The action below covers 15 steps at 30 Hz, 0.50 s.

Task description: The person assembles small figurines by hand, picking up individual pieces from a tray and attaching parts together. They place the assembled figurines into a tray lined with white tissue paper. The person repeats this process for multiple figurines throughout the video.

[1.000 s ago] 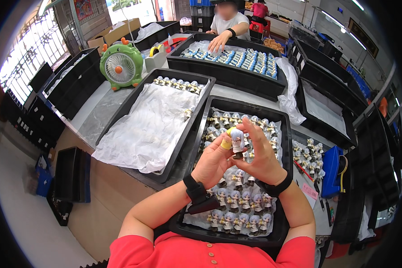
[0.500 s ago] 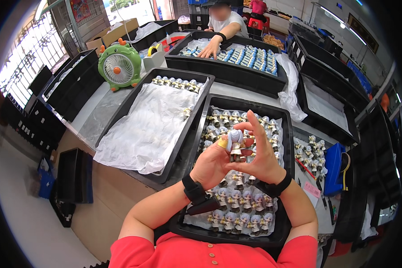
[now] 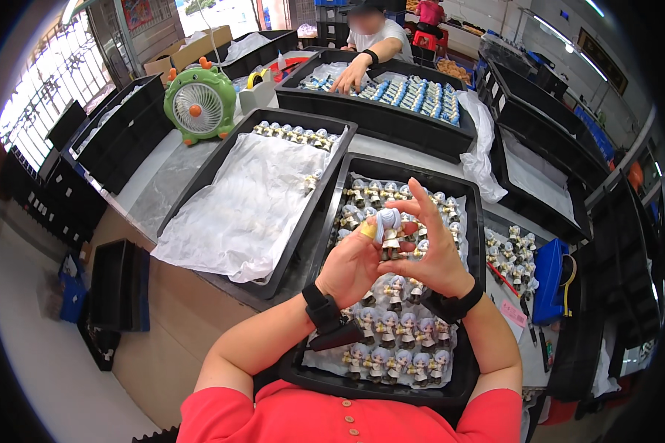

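Between my hands, above the near tray, a small figurine (image 3: 389,235) stands roughly upright, with pale lilac hair, a white outfit and dark legs. My left hand (image 3: 349,266) is closed on its left side, with a yellow cover on one fingertip. My right hand (image 3: 445,258) curves round its right side; the thumb is by the feet, the bent fingers press at its side and the index finger stands raised. Rows of similar figurines (image 3: 406,330) lie on a white liner in the black tray (image 3: 477,244) below my wrists.
To the left, another black tray (image 3: 171,235) holds a white sheet (image 3: 236,203) and a row of figurines. Behind are a green fan (image 3: 198,103) and a tray of blue-and-white pieces (image 3: 414,96), where a co-worker's hand (image 3: 351,76) reaches in. Loose figurines (image 3: 511,255) and a blue bin (image 3: 550,280) are at right.
The figurine has turned slightly and dipped a little in my fingers. Both hands keep nearly the same place. The co-worker's hand has shifted slightly.
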Tool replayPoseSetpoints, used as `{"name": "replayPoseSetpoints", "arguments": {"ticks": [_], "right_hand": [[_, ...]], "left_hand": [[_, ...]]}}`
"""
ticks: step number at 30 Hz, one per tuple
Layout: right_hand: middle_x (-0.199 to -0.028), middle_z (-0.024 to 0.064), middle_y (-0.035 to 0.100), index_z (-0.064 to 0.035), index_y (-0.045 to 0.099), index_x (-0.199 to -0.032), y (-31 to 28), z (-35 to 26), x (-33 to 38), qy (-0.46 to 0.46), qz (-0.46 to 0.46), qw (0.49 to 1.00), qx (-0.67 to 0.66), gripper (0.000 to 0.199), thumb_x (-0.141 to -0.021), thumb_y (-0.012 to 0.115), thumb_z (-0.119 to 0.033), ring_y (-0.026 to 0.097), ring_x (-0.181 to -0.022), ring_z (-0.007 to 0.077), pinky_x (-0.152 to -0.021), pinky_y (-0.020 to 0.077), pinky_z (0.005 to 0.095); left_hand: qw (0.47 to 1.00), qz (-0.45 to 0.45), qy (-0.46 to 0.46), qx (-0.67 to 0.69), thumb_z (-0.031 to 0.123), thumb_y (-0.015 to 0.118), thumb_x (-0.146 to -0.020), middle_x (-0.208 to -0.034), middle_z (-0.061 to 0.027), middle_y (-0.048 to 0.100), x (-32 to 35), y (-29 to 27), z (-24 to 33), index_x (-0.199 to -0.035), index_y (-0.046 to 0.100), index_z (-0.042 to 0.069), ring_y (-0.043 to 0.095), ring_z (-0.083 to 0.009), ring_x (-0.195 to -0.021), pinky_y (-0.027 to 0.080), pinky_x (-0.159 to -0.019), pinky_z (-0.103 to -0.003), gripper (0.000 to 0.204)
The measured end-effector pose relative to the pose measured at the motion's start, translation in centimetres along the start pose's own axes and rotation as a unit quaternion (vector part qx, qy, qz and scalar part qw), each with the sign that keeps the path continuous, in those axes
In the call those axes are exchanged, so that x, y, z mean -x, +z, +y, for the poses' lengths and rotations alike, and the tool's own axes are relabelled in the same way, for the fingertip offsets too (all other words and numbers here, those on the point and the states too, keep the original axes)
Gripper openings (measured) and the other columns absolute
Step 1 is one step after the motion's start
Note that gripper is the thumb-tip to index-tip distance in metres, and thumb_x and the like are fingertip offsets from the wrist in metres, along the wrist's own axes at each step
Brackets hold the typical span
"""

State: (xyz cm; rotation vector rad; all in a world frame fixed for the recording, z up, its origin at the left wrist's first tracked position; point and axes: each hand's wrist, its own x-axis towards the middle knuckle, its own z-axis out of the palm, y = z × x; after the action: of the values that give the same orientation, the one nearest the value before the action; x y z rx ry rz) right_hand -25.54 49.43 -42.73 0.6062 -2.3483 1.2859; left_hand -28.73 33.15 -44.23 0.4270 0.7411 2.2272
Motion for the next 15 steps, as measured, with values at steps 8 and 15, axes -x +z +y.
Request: {"name": "replayPoseSetpoints", "arguments": {"ticks": [8,15], "right_hand": [[-0.121,0.0071,0.053,-0.0131,0.024,-0.142,0.03,-0.15,-0.13,0.000,0.008,1.000,-0.021,0.105,-0.056,0.085,-0.015,0.050,-0.103,0.0201,-0.085,0.0445,0.0303],[-0.120,0.0085,0.053,-0.0128,0.025,-0.142,-0.03,-0.26,-0.17,-0.007,0.008,1.000,-0.019,0.104,-0.056,0.085,-0.017,0.050,-0.106,0.0219,-0.086,0.0447,0.0317]], "left_hand": [[1.000,-0.004,-0.003,-0.006,0.040,0.031,-0.098,-0.125,-0.0110,0.049,-0.01,-0.27,-0.03,-0.132,0.037,0.008,0.055,-0.0224,-0.103,0.048,-0.083,-0.033,0.047],[1.000,0.003,-0.003,0.008,0.037,0.033,-0.098,-0.118,-0.0092,0.052,-0.04,0.10,0.04,-0.131,0.038,0.008,0.056,-0.0195,-0.097,0.049,-0.081,-0.033,0.044]]}}
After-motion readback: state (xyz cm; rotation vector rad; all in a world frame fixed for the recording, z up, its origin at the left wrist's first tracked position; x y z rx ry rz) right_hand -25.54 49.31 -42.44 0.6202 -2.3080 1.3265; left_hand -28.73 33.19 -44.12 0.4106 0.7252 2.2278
